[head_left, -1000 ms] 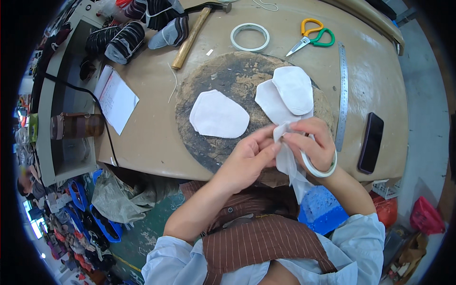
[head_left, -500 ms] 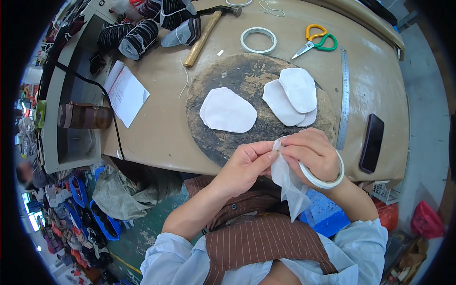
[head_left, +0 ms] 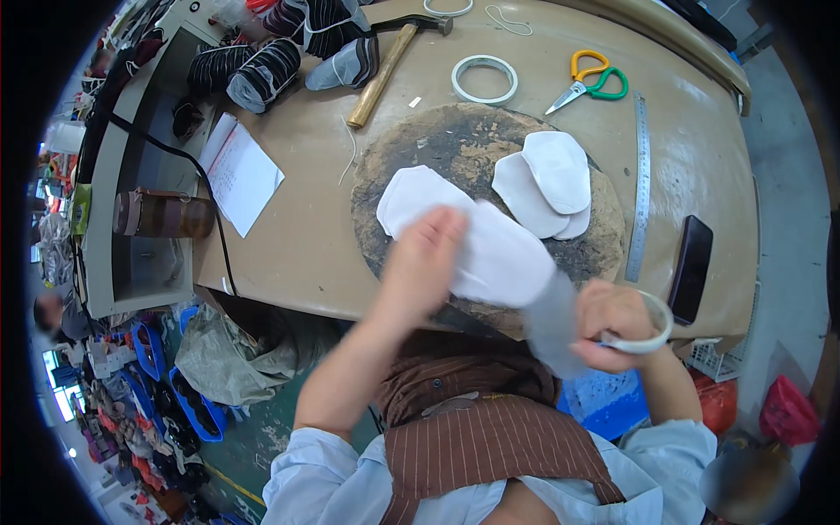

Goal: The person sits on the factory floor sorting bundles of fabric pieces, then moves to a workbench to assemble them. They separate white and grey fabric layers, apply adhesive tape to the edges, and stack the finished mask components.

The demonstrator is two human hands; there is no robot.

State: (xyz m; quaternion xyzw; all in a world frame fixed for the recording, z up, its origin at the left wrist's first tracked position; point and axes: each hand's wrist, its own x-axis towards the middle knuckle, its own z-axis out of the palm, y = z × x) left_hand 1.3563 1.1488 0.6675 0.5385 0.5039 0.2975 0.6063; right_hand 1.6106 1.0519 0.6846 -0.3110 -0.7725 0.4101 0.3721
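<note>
My left hand (head_left: pixel 426 258), smeared by motion, grips the left end of a white rounded fabric piece (head_left: pixel 507 258) held out over the table's near edge. A thin translucent strip (head_left: pixel 551 328) hangs from this piece's right end toward my right hand (head_left: pixel 617 319). The fingers of that hand are curled closed on the strip. A white tape roll (head_left: pixel 654 325) loops around the same hand near the wrist. Under the held piece, partly covered, a stack of similar white pieces (head_left: pixel 411 197) lies on a round, worn dark board (head_left: pixel 455 136). More white pieces (head_left: pixel 556 175) overlap at the board's right.
Beyond the board lie a hammer (head_left: pixel 385 79), another tape roll (head_left: pixel 458 86) and scissors (head_left: pixel 582 86). A steel ruler (head_left: pixel 641 184) and a phone (head_left: pixel 692 267) lie to the right. Left are papers (head_left: pixel 241 179), a brown bottle (head_left: pixel 162 214) and tied striped bundles (head_left: pixel 262 74).
My hands, earlier together at the translucent strip, have moved apart. The left now holds a white piece over the board; the right has moved right and down with the tape roll.
</note>
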